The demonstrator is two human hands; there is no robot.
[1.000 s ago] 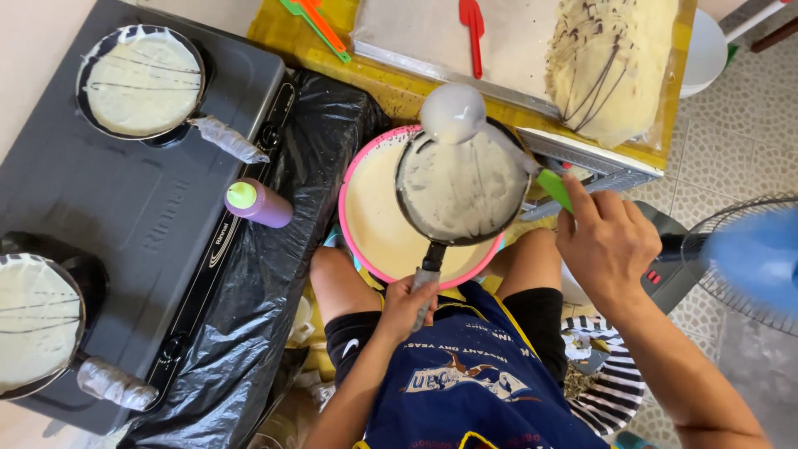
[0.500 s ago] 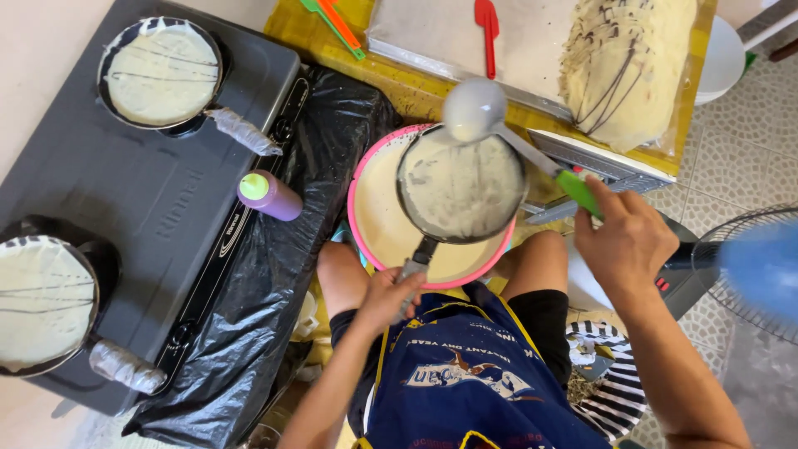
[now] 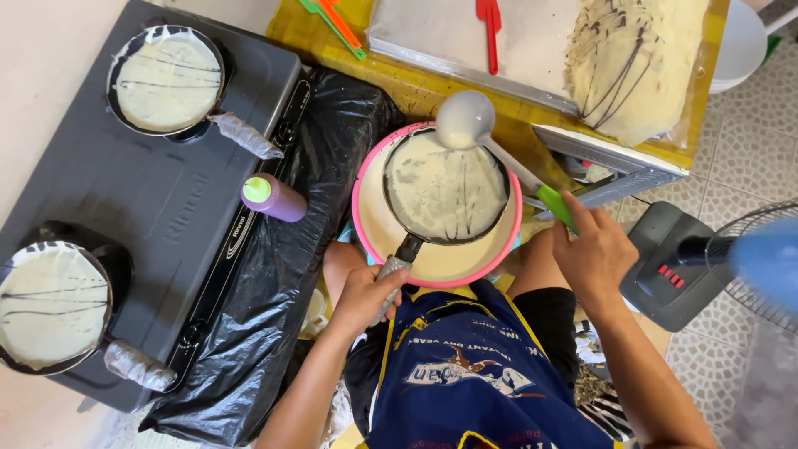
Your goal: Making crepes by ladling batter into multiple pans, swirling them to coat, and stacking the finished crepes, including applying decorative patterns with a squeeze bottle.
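Left hand (image 3: 363, 293) grip wraps the pan (image 3: 446, 189) handle; right hand (image 3: 596, 254) pinches the ladle (image 3: 467, 120), hiding its handle end.

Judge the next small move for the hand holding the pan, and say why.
Probably the left hand should carry the pan to the stove: batter already coats it, the ladle in the right hand looks emptied, and the pan hangs over the pink-rimmed bowl.
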